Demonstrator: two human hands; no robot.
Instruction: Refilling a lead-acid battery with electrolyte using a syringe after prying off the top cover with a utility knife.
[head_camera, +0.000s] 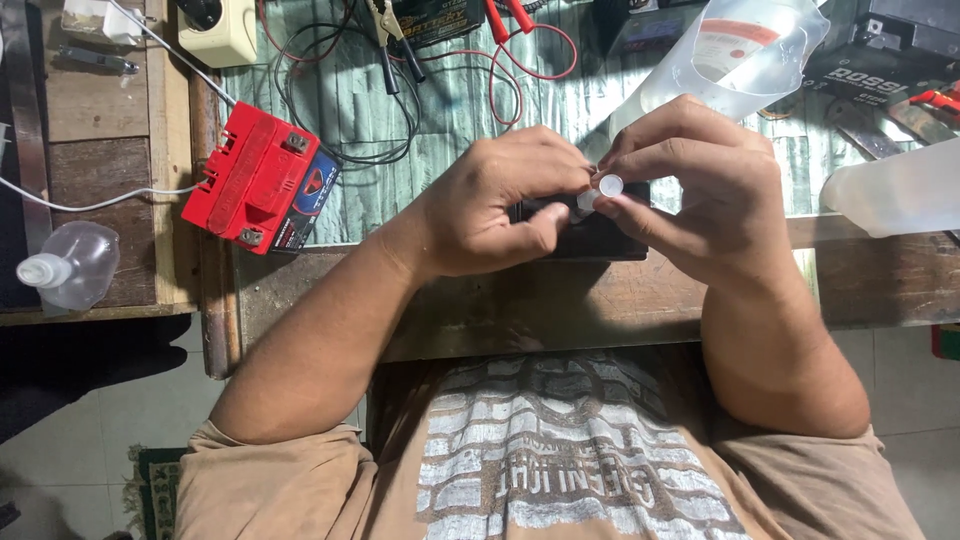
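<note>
Your right hand (700, 185) pinches a small white cap (610, 184) between its fingers over the black battery (585, 235) at the desk's (560, 300) near edge; your left hand (500, 200) curls closed, apparently steadying it.

head-worn view, steeply downward, close over workbench (600, 300) (single view)

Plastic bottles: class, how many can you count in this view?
3: one small bottle far left, one large bottle above the hands, one bottle at the right edge. Others may be hidden.
</note>
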